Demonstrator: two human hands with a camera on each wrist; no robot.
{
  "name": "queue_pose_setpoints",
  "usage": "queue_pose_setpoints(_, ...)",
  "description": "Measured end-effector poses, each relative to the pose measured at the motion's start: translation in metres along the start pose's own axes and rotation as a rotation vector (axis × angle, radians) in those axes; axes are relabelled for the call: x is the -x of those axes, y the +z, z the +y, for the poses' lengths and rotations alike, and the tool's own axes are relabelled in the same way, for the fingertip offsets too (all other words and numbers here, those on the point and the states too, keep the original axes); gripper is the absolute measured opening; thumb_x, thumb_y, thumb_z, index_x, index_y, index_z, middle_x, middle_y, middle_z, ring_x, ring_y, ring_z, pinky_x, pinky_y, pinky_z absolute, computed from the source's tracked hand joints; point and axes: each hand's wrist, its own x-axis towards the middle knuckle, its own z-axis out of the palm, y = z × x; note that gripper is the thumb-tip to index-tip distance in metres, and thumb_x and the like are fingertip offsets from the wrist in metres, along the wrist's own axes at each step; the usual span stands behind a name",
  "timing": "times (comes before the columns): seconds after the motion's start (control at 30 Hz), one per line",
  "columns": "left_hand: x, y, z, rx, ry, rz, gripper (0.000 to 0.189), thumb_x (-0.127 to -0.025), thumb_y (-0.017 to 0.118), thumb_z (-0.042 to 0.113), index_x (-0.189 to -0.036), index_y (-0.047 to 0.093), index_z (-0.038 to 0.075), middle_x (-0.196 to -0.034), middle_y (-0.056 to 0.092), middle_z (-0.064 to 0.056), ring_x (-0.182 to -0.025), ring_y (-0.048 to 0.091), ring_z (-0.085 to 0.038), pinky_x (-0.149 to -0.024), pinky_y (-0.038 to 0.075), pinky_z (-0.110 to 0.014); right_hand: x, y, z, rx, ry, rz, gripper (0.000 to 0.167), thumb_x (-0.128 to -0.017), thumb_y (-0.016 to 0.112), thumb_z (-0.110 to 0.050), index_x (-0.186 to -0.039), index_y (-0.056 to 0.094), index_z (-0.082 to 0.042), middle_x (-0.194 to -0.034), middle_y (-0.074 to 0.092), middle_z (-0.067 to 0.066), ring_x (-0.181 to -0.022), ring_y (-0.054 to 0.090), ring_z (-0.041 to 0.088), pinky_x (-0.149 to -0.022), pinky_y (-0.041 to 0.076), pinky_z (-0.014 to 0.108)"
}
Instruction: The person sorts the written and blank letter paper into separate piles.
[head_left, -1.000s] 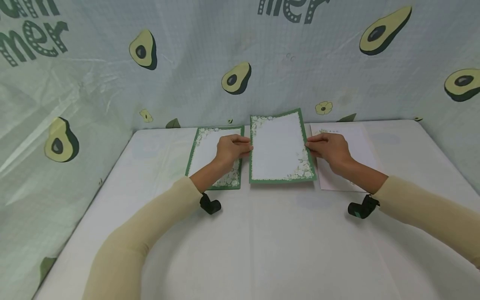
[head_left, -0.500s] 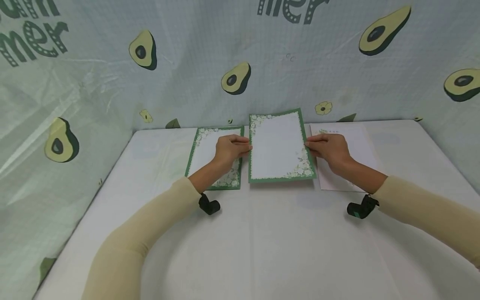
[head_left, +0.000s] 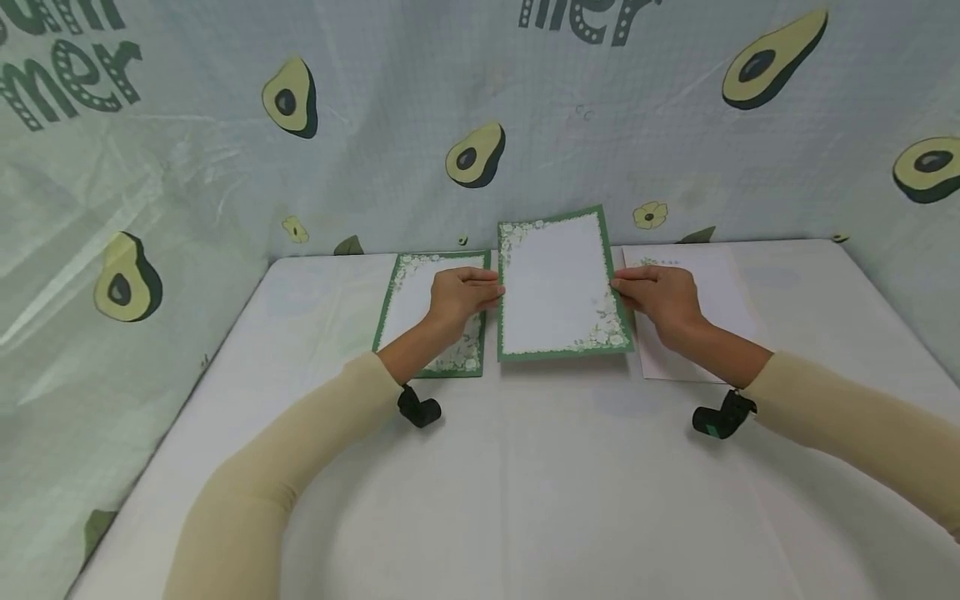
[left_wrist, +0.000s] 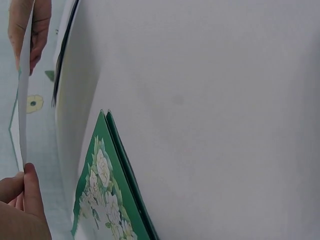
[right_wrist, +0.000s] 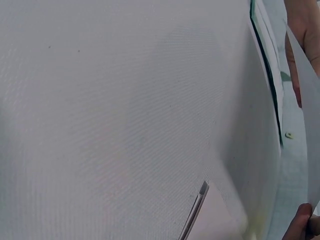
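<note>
A sheet of paper point(head_left: 555, 287) with a green, white-flowered border is held up above the table by both hands. My left hand point(head_left: 459, 298) pinches its left edge between thumb and fingers, and my right hand point(head_left: 662, 298) pinches the right edge. In the left wrist view the sheet point(left_wrist: 22, 100) appears edge-on, slightly bent, and lifted off the tabletop. Beneath my left forearm lies a green-bordered stack point(head_left: 397, 308) with the same floral print. A pale pinkish-white stack point(head_left: 712, 283) lies under my right hand, partly covered by it.
The table point(head_left: 510, 483) has a white cover. Behind it and along the left hangs a pale sheet point(head_left: 375, 100) printed with avocados. Small black cameras point(head_left: 420, 410) are strapped at both wrists.
Both hands keep their pinch on the paper. The sheet has risen a little, its top edge now higher against the backdrop. The two stacks stay where they were.
</note>
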Motion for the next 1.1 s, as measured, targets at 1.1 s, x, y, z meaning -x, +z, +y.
queue_pose_setpoints(1.1, 0.002, -0.022, 0.003, 0.0, -0.018, 0.032, 0.028, -0.093, 0.071, -0.005, -0.12, 0.069, -0.01, -0.1, 0.076, -0.014, -0.088, 0.074, -0.013, -0.084, 0.063, -0.03, -0.006, 0.022, 0.007, -0.107, -0.015, -0.007, 0.038, -0.097, 0.071, -0.012, -0.127, 0.063, 0.011, -0.1, 0.07, -0.006, -0.087, 0.071, -0.001, -0.082, 0.06, 0.018)
